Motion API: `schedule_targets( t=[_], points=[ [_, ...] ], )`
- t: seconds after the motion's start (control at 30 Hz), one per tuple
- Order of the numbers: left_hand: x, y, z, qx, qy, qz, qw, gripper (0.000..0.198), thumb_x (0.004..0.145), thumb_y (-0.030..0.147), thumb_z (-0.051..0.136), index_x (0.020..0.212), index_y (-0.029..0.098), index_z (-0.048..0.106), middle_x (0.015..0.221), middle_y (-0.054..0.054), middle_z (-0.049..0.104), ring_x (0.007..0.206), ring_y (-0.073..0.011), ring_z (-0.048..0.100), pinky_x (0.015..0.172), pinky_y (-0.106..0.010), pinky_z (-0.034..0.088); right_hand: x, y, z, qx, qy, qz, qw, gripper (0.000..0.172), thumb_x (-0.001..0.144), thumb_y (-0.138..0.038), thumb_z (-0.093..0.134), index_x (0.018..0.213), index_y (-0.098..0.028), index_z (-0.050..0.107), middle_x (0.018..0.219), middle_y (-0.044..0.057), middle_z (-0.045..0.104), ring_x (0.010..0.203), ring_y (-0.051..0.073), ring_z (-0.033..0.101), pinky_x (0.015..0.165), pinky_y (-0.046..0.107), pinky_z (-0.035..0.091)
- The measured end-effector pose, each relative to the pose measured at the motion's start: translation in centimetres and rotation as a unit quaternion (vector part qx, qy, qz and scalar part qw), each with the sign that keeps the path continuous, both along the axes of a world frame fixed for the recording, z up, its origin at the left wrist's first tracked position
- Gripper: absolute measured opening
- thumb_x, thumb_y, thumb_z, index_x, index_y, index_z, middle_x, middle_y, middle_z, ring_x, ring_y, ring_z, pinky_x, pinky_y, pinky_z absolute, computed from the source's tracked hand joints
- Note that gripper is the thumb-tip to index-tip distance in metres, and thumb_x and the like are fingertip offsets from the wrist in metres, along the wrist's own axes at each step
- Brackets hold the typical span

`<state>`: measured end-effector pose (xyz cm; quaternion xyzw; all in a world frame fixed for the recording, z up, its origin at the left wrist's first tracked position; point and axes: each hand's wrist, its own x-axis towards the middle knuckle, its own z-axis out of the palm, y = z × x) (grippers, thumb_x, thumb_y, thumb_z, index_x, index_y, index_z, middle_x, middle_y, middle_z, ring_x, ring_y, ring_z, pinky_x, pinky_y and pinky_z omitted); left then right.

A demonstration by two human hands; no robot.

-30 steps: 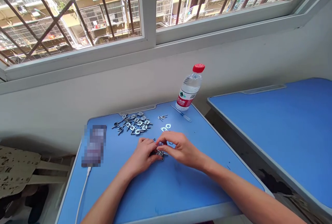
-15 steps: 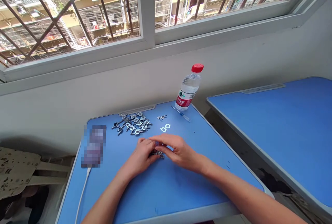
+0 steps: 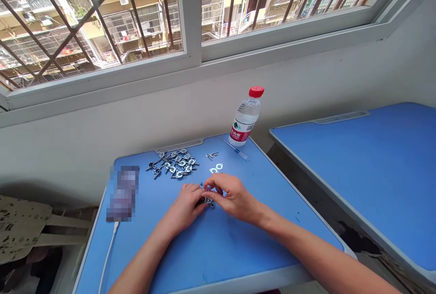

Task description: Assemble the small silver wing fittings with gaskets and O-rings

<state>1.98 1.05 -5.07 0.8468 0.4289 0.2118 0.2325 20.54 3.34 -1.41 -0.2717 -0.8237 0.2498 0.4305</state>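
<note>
My left hand (image 3: 189,203) is closed around a small metal fitting (image 3: 208,201) with a flange and a ring, low over the blue table. Against its upper side, the thumb and forefinger of my right hand (image 3: 226,192) are pinched together; a small, clear-purplish piece seems to show between them, too small to name. Just beyond the hands lie two flat oval metal plates (image 3: 219,166) with holes. A pile of similar metal fittings (image 3: 182,162) lies to the far left of them, and a few small metal parts (image 3: 211,155) lie beyond the plates.
A water bottle (image 3: 244,119) with a red cap stands at the table's far right corner, beside a thin blue-and-clear screwdriver-like tool (image 3: 238,151). On the left lies a blurred phone (image 3: 124,194) with a white cable (image 3: 108,253). Another blue table (image 3: 361,162) stands to the right.
My right hand's forefinger has drawn back from over the left hand and curled into a pinch near the fitting. My left hand stays nearly in place.
</note>
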Motion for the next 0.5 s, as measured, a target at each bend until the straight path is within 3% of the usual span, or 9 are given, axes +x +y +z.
schedule_targets(
  t=[0.23,0.4,0.5],
  points=[
    [0.12,-0.02,-0.06,0.000,0.001,0.007,1.000,0.011,0.095,0.019,0.055,0.084,0.020,0.059,0.089,-0.003,0.065,0.086,-0.0207,0.057,0.079,-0.034,0.041,-0.06,-0.01,-0.36,-0.052,0.000,0.000,0.999,0.023,0.093,-0.035,0.058,0.077,-0.019,0.055,0.066,-0.001,0.057,0.053,0.010,0.046,0.051,0.022,0.041],
    [0.09,-0.11,0.42,-0.007,-0.014,-0.001,1.000,0.008,0.092,0.014,0.057,0.088,0.020,0.059,0.099,-0.004,0.067,0.094,-0.0211,0.059,0.084,-0.034,0.041,0.22,0.32,0.05,-0.090,0.007,0.059,0.994,0.013,0.095,-0.027,0.055,0.089,-0.019,0.063,0.078,0.003,0.066,0.069,0.014,0.059,0.065,0.025,0.049],
    [0.05,-0.06,0.38,-0.013,-0.017,-0.004,1.000,0.010,0.089,0.010,0.060,0.087,0.020,0.058,0.102,-0.003,0.067,0.096,-0.0214,0.059,0.086,-0.034,0.040,0.49,0.37,0.59,-0.101,-0.009,0.097,0.990,0.017,0.096,-0.023,0.051,0.101,-0.019,0.067,0.086,0.005,0.069,0.077,0.016,0.062,0.070,0.026,0.050]
  ],
)
